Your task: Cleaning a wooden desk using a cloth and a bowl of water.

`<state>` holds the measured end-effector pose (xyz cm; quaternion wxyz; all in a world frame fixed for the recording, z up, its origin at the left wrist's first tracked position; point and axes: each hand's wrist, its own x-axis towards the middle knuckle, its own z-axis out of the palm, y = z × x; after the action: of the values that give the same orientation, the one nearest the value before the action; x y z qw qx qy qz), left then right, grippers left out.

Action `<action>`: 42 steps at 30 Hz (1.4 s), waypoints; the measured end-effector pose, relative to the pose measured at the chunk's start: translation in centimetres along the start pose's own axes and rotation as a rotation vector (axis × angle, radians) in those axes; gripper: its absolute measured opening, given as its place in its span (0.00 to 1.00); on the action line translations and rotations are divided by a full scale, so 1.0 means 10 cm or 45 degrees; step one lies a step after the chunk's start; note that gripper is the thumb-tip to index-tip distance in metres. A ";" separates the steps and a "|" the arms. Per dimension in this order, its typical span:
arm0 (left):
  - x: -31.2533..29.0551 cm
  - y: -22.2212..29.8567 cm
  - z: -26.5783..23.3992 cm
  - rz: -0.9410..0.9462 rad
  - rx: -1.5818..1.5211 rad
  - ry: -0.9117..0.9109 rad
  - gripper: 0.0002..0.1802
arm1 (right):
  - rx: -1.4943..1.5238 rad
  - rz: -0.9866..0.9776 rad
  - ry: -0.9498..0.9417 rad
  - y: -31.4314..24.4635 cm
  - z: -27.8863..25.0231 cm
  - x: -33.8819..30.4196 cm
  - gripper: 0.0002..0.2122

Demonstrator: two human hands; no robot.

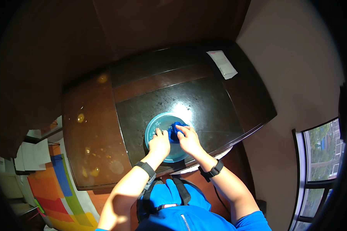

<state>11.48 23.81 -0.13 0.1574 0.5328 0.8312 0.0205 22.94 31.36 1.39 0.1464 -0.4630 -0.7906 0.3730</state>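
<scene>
Bright-blue zipped shirt (165,218) sits nearest; ahead, the right hand (189,141) has its grip closed on crumpled royal-blue cloth (172,134) inside a round teal plastic basin (152,127). Whether the left hand (159,145) grips too, I can't tell. Pressing hard on the rim might tip the basin, wetting the dark wooden surface (137,115).

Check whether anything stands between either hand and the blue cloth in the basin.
Nothing visible does. The right hand is on the blue cloth; the left hand is close beside it over the basin, though whether it touches the cloth is unclear.
</scene>
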 end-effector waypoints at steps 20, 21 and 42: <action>-0.06 0.55 -0.43 -0.039 -1.112 0.254 0.19 | 1.838 0.781 -0.344 0.10 0.11 0.19 0.12; -0.08 0.61 -0.42 -0.033 -1.062 0.284 0.18 | 1.834 0.782 -0.352 0.25 0.18 0.25 0.12; 0.02 -0.01 -0.15 -0.067 -0.329 0.331 0.18 | 0.462 0.510 -0.135 0.20 0.13 0.26 0.15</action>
<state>10.93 24.13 1.26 0.1162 0.4790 0.8487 0.1916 22.06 33.50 -1.22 0.1087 -0.5561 -0.6103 0.5536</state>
